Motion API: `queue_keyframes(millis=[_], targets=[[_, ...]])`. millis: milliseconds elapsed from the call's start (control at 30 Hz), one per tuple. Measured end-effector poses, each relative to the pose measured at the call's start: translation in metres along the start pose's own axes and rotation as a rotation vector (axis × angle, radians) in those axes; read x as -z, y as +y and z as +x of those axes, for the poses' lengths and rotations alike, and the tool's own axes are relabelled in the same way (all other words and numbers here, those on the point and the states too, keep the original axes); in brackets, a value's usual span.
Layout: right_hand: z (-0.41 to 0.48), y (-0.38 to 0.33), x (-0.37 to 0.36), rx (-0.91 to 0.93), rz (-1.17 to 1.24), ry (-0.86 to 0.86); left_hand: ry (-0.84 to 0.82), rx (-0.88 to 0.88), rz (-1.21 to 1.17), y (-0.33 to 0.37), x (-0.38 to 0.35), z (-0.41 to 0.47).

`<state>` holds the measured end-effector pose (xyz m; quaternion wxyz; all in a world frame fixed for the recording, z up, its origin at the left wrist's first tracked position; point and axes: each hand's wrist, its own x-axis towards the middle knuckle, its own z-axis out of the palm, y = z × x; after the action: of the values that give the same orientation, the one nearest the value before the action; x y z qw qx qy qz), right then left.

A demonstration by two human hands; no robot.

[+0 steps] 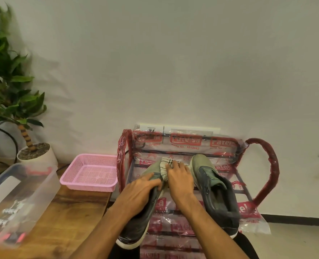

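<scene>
Two grey-green shoes with white soles lie on a red metal rack wrapped in printed plastic (265, 169). My left hand (138, 191) grips the upper edge of the left shoe (136, 221). My right hand (180, 176) lies over a white cloth with dark stitching (164, 165) and holds it against the toe part of that left shoe. The right shoe (214, 189) lies untouched beside my right hand, its opening facing up.
A pink mesh basket (89, 172) sits on the wooden table (65, 221) left of the rack. A clear plastic box (14, 199) stands at the near left. A potted plant (14, 101) is at the far left. A white wall rises behind.
</scene>
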<state>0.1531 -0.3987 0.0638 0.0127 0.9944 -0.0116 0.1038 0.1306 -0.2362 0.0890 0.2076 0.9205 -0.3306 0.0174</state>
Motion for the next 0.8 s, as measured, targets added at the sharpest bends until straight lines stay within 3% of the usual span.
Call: queue_keyframes(millis=[167,233,367,567,700,800], targets=[[0.011,0.023,0.014,-0.479,0.55,-0.053,0.014,-0.001,0.031,0.001,-0.003,-0.003],[0.01,0.028,0.017,-0.547,0.753,-0.019,0.03,-0.002,0.026,-0.002,-0.005,-0.001],[0.009,0.021,0.026,-0.466,0.93,-0.013,0.051,-0.005,-0.001,-0.005,-0.01,0.004],[0.001,-0.003,0.023,-0.173,0.889,-0.068,0.084,-0.021,-0.069,-0.007,-0.013,0.003],[-0.01,-0.002,0.02,-0.132,0.82,-0.115,0.089,-0.037,-0.093,-0.007,-0.012,0.0],[-0.008,0.014,0.026,-0.226,0.822,-0.157,0.059,-0.06,-0.074,-0.004,-0.01,-0.004]])
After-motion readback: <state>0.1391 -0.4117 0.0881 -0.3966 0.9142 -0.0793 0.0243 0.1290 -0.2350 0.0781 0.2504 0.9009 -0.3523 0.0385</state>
